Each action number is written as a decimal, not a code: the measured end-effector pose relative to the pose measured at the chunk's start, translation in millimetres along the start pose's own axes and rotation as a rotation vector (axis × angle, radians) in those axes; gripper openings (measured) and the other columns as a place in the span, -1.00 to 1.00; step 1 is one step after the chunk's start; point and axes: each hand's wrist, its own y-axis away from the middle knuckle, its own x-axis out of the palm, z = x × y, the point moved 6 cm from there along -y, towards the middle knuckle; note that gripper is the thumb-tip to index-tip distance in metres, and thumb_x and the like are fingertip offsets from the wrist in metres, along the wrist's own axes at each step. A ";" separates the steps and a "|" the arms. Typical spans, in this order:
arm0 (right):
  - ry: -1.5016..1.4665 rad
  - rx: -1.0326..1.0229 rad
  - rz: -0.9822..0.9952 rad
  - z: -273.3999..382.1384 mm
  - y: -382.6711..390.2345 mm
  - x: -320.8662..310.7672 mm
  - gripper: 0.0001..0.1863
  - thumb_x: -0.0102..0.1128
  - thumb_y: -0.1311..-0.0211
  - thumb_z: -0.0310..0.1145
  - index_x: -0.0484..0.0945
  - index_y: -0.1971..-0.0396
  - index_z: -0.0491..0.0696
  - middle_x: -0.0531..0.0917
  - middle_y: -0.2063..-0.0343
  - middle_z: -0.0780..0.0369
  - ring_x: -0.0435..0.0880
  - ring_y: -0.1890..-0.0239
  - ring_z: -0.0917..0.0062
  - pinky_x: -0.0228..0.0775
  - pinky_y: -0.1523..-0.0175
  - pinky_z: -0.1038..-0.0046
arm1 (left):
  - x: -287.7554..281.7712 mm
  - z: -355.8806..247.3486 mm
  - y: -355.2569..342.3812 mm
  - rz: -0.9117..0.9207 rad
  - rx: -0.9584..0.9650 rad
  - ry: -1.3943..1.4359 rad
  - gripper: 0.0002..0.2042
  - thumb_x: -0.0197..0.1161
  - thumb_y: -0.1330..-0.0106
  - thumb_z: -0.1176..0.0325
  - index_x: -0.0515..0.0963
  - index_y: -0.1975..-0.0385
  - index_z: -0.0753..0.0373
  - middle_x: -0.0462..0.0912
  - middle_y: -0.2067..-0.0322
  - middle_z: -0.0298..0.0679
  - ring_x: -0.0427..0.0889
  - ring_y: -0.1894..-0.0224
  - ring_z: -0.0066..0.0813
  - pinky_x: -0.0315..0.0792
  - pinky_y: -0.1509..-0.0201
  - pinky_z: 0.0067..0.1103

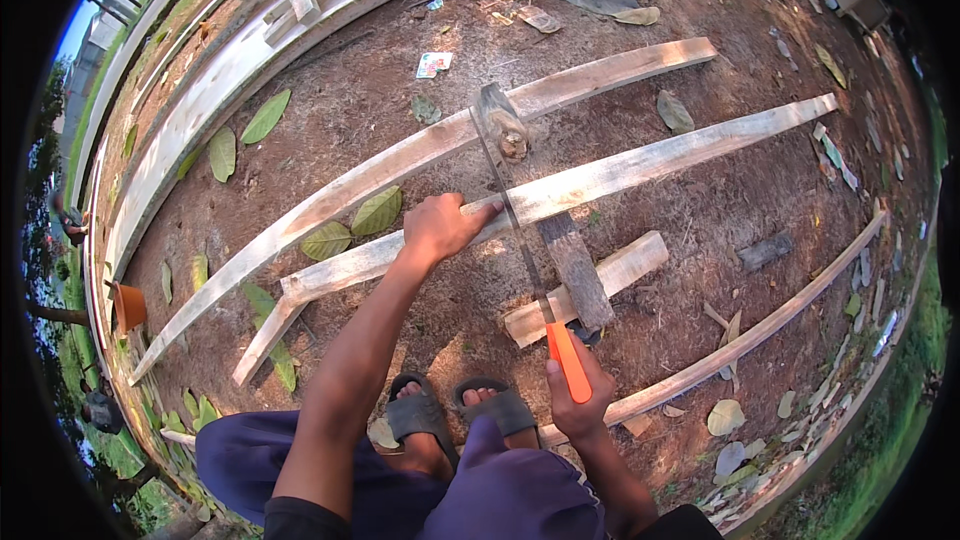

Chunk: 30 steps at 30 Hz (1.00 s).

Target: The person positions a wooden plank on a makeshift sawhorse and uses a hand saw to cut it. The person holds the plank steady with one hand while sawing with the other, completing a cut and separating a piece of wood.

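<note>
My right hand point(578, 392) grips the orange handle point(568, 358) of a hand saw. Its thin blade point(505, 202) runs away from me across a long pale wooden plank point(660, 152). My left hand point(442, 227) presses flat on that plank just left of the blade, fingertips close to the blade. The plank rests on a dark crosswise timber point(573, 265) and on a short pale block point(630, 262) lying on the dirt. A second long plank point(380, 172) lies beyond it, with a grey block point(499, 118) standing on it near the blade's tip.
My feet in dark sandals point(455, 415) stand on bare brown earth strewn with large green and dry leaves. A thin lath point(790, 308) lies to the right. A low pale wall point(215, 75) curves along the far left. An orange pot point(128, 306) sits at the left edge.
</note>
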 end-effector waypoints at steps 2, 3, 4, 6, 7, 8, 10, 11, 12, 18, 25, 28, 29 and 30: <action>0.023 0.015 0.002 0.8 -2.3 -0.7 -0.50 0.33 -0.33 -0.45 0.51 -0.21 -0.34 0.75 0.07 -0.04 0.81 0.09 0.35 0.63 0.02 0.39 | -1.2 -5.5 2.7 -0.011 0.011 -0.015 -0.07 -0.10 -0.27 -0.60 0.71 0.31 0.36 0.76 0.28 0.20 0.78 0.14 0.10 0.60 0.04 -0.15; 0.036 0.039 0.016 4.3 -5.6 0.8 -0.50 0.33 -0.32 -0.45 0.51 -0.21 -0.34 0.75 0.07 -0.04 0.81 0.10 0.35 0.63 0.02 0.39 | 0.3 -2.0 3.7 -0.045 -0.005 -0.028 -0.09 -0.15 -0.32 -0.56 0.72 0.33 0.36 0.75 0.30 0.20 0.78 0.16 0.11 0.60 0.06 -0.15; 0.050 0.063 0.029 7.9 -6.7 0.9 -0.50 0.33 -0.32 -0.46 0.51 -0.21 -0.35 0.75 0.07 -0.04 0.81 0.10 0.36 0.63 0.03 0.40 | 1.8 1.3 4.6 -0.079 -0.021 -0.040 -0.10 -0.19 -0.37 -0.51 0.72 0.35 0.36 0.75 0.32 0.21 0.78 0.19 0.11 0.60 0.07 -0.14; 0.042 0.110 0.066 17.0 5.8 -7.9 -0.49 0.33 -0.31 -0.47 0.51 -0.21 -0.35 0.76 0.08 -0.04 0.82 0.12 0.37 0.64 0.04 0.41 | 5.3 7.8 4.5 -0.117 -0.045 -0.059 -0.13 -0.27 -0.47 -0.42 0.72 0.40 0.36 0.73 0.38 0.22 0.77 0.24 0.12 0.61 0.10 -0.13; 0.041 0.132 0.081 18.5 13.6 -13.0 -0.49 0.33 -0.31 -0.48 0.51 -0.21 -0.35 0.76 0.09 -0.04 0.82 0.13 0.37 0.64 0.05 0.42 | 4.9 6.7 3.2 -0.123 -0.047 -0.061 -0.14 -0.31 -0.50 -0.36 0.72 0.43 0.36 0.73 0.40 0.22 0.77 0.26 0.13 0.60 0.11 -0.13; 0.056 0.131 0.080 17.4 23.1 -17.0 -0.50 0.33 -0.30 -0.48 0.51 -0.21 -0.35 0.76 0.11 -0.04 0.82 0.15 0.38 0.64 0.08 0.43 | 4.6 6.2 2.5 -0.129 -0.051 -0.064 -0.15 -0.34 -0.54 -0.31 0.72 0.46 0.36 0.72 0.43 0.22 0.77 0.29 0.13 0.60 0.12 -0.12; 0.080 0.114 0.090 13.4 35.0 -23.0 -0.50 0.32 -0.29 -0.50 0.51 -0.21 -0.36 0.77 0.15 -0.03 0.82 0.19 0.40 0.64 0.13 0.44 | 1.2 5.4 4.4 -0.133 -0.049 -0.066 -0.16 -0.36 -0.56 -0.26 0.70 0.51 0.37 0.70 0.47 0.23 0.76 0.33 0.17 0.60 0.11 -0.10; 0.073 0.044 0.050 12.1 24.2 -17.1 -0.51 0.30 -0.30 -0.51 0.51 -0.20 -0.37 0.78 0.19 -0.02 0.82 0.22 0.43 0.63 0.16 0.45 | 3.3 4.2 5.5 -0.128 -0.044 -0.072 -0.16 -0.36 -0.57 -0.24 0.70 0.53 0.38 0.69 0.48 0.24 0.75 0.35 0.19 0.60 0.10 -0.09; 0.066 -0.027 0.011 9.5 4.7 -6.3 -0.52 0.29 -0.31 -0.51 0.51 -0.20 -0.37 0.78 0.22 -0.01 0.82 0.25 0.45 0.63 0.19 0.45 | 3.5 3.2 5.6 -0.142 -0.041 -0.070 -0.17 -0.36 -0.58 -0.22 0.69 0.55 0.38 0.69 0.49 0.24 0.75 0.36 0.18 0.60 0.12 -0.09; -0.024 0.039 -0.011 1.8 -107.4 52.8 -0.62 0.26 -0.37 -0.41 0.59 -0.14 -0.22 0.73 0.45 0.07 0.76 0.44 0.50 0.57 0.30 0.39 | 11.3 5.6 -2.1 -0.281 0.042 -0.069 -0.24 -0.35 -0.60 -0.08 0.65 0.64 0.31 0.67 0.54 0.22 0.73 0.42 0.19 0.59 0.21 -0.04; 0.121 -0.009 0.060 1.6 42.7 -23.2 -0.50 0.30 -0.30 -0.53 0.52 -0.21 -0.36 0.78 0.15 -0.03 0.83 0.19 0.36 0.67 0.12 0.42 | 7.1 13.1 -5.0 -0.289 0.043 -0.050 -0.29 -0.32 -0.61 0.02 0.65 0.61 0.32 0.69 0.51 0.23 0.71 0.41 0.29 0.59 0.15 -0.05; 0.006 0.059 -0.007 -9.8 -12.8 16.5 -0.51 0.31 -0.30 -0.51 0.54 -0.21 -0.32 0.79 0.21 -0.02 0.84 0.22 0.33 0.65 0.18 0.40 | 10.6 6.3 2.3 -0.256 0.010 -0.054 -0.32 -0.30 -0.61 0.02 0.69 0.55 0.32 0.70 0.47 0.24 0.72 0.37 0.30 0.60 0.11 -0.05; -0.041 0.083 0.012 -8.5 -50.2 36.7 -0.52 0.31 -0.30 -0.48 0.55 -0.20 -0.31 0.79 0.25 -0.01 0.84 0.25 0.33 0.64 0.20 0.40 | 7.0 2.7 3.7 -0.245 0.009 -0.048 -0.32 -0.30 -0.60 0.01 0.70 0.53 0.33 0.70 0.46 0.24 0.72 0.35 0.30 0.60 0.09 -0.06; -0.020 0.008 -0.033 -7.2 -86.1 45.5 -0.53 0.31 -0.31 -0.45 0.55 -0.19 -0.30 0.78 0.28 -0.01 0.84 0.27 0.32 0.63 0.21 0.38 | 3.3 -3.3 1.2 -0.242 0.017 -0.042 -0.32 -0.29 -0.60 0.01 0.70 0.51 0.33 0.70 0.44 0.25 0.73 0.34 0.31 0.59 0.07 -0.06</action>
